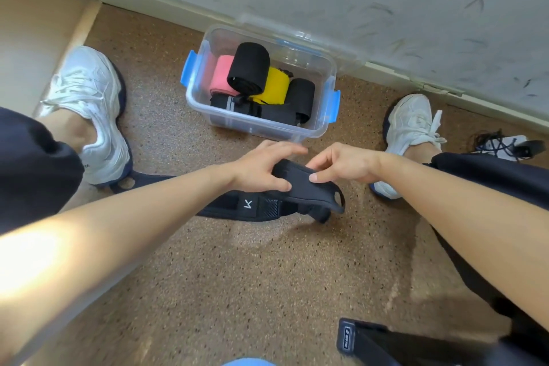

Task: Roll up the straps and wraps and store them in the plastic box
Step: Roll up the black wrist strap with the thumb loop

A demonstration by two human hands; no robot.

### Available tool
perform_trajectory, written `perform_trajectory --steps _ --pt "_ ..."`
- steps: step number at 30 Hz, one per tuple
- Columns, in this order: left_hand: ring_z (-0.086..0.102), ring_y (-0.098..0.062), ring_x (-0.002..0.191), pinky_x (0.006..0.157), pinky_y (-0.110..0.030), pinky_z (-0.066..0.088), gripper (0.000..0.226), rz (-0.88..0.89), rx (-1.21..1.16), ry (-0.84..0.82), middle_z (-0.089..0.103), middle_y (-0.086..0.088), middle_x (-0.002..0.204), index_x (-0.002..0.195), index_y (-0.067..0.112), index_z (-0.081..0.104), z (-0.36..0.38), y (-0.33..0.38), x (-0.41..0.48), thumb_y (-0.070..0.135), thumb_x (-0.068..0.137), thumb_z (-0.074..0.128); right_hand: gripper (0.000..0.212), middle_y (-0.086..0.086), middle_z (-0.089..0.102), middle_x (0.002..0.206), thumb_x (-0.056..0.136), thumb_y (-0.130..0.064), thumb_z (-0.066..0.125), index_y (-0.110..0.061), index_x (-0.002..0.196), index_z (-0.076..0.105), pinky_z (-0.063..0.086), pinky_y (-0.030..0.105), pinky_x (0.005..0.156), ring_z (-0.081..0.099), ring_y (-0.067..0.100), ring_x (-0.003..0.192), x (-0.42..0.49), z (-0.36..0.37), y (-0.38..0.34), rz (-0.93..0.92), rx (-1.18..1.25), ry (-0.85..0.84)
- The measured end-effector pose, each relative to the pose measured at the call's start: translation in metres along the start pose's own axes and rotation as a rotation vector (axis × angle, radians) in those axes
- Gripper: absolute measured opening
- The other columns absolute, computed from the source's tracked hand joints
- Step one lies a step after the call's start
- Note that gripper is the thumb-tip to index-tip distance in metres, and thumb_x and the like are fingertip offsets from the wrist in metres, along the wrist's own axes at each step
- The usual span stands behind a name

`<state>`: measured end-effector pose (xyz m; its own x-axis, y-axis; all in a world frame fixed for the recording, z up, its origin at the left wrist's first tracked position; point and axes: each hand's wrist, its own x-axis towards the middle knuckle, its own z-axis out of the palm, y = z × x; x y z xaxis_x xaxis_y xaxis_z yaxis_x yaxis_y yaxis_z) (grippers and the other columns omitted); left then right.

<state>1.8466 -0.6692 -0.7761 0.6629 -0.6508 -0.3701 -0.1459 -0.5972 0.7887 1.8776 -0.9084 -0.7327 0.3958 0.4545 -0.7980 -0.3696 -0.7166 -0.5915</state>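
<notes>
Black wrap (300,187) pinched by both hands, left hand (261,168) and right hand (346,163); its long tail trails loose, so the roll could go lopsided and crowd the plastic box (318,131).

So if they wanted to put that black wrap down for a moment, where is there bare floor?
The widest bare floor lies below the black wrap, between the two forearms. A narrower strip runs between the left shoe and the plastic box. It is crowded around the left hand and right hand, and the box is already filled with rolls.
</notes>
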Motion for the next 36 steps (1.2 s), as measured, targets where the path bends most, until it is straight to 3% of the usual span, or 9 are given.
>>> perform_trajectory --steps 4,7,10,16,19,22,26,29,36 --pt "0.048 -0.018 0.113 0.096 -0.036 0.035 0.037 -0.073 0.149 -0.083 0.058 0.007 0.102 0.124 0.025 0.061 -0.011 0.006 -0.006 0.040 0.091 0.070 0.014 0.002 0.078 0.099 0.095 -0.010 0.069 -0.016 0.100 0.080 0.056 0.024 0.084 0.069 0.010 0.088 -0.012 -0.007 -0.004 -0.006 -0.028 0.191" --pt "0.062 -0.020 0.103 0.096 -0.040 0.046 0.024 -0.136 0.062 -0.059 0.070 0.004 0.103 0.107 0.026 0.067 -0.025 -0.004 -0.017 0.045 0.093 0.070 0.013 -0.006 0.076 0.089 0.096 -0.014 0.070 -0.023 0.095 0.079 0.051 0.015 0.067 0.067 0.001 0.075 -0.021 -0.018 0.002 0.009 -0.118 0.350" --pt "0.066 -0.021 0.096 0.089 -0.039 0.050 0.014 -0.196 0.012 -0.018 0.072 -0.001 0.097 0.089 0.028 0.066 -0.044 -0.021 -0.029 0.039 0.091 0.074 0.016 -0.004 0.075 0.100 0.096 -0.016 0.069 -0.029 0.093 0.078 0.055 0.035 0.090 0.069 0.016 0.096 -0.026 -0.032 0.021 0.053 -0.178 0.471" --pt "0.068 -0.018 0.086 0.080 -0.026 0.054 0.008 -0.263 -0.083 -0.044 0.075 -0.003 0.094 0.091 0.016 0.070 -0.049 -0.057 -0.050 0.009 0.093 0.070 0.012 0.004 0.069 0.115 0.098 -0.015 0.066 -0.024 0.104 0.072 0.049 0.036 0.093 0.063 0.024 0.111 -0.032 -0.044 0.042 0.192 -0.290 0.518" --pt "0.070 -0.021 0.095 0.087 -0.031 0.056 0.005 -0.302 -0.065 0.074 0.074 0.000 0.099 0.097 0.018 0.069 -0.038 -0.069 -0.047 0.017 0.093 0.073 0.032 0.004 0.063 0.133 0.095 -0.018 0.070 -0.020 0.127 0.066 0.046 0.044 0.109 0.058 0.024 0.125 -0.017 -0.028 0.039 0.211 -0.434 0.525" --pt "0.069 -0.018 0.100 0.091 -0.036 0.054 0.019 -0.343 0.066 0.148 0.071 0.009 0.107 0.107 0.028 0.065 -0.024 -0.069 -0.040 0.035 0.092 0.074 0.040 0.001 0.061 0.131 0.092 -0.029 0.072 -0.025 0.131 0.063 0.040 0.048 0.110 0.054 0.024 0.125 -0.001 -0.001 0.025 0.095 -0.662 0.606" --pt "0.066 -0.019 0.109 0.091 -0.035 0.051 0.047 -0.339 0.361 0.099 0.068 0.008 0.119 0.125 0.027 0.062 0.000 -0.060 -0.037 0.056 0.088 0.071 0.041 0.000 0.062 0.129 0.090 -0.036 0.073 -0.026 0.129 0.064 0.037 0.045 0.109 0.050 0.024 0.124 0.024 0.034 0.011 -0.073 -0.675 0.493" --pt "0.066 -0.021 0.111 0.090 -0.035 0.049 0.048 -0.336 0.436 0.110 0.071 0.006 0.119 0.126 0.026 0.060 0.018 -0.063 -0.034 0.051 0.087 0.074 0.042 -0.003 0.062 0.133 0.090 -0.036 0.074 -0.026 0.130 0.063 0.037 0.046 0.111 0.049 0.023 0.125 0.040 0.058 0.001 -0.159 -0.624 0.417" --pt "0.062 -0.006 0.073 0.072 -0.019 0.048 0.018 -0.334 -0.202 0.086 0.068 0.008 0.080 0.093 0.018 0.073 0.012 -0.064 -0.037 0.017 0.082 0.086 0.051 -0.005 0.057 0.137 0.093 -0.038 0.069 -0.033 0.141 0.053 0.023 0.040 0.113 0.039 0.014 0.131 0.061 0.089 -0.014 -0.258 -0.670 0.265"
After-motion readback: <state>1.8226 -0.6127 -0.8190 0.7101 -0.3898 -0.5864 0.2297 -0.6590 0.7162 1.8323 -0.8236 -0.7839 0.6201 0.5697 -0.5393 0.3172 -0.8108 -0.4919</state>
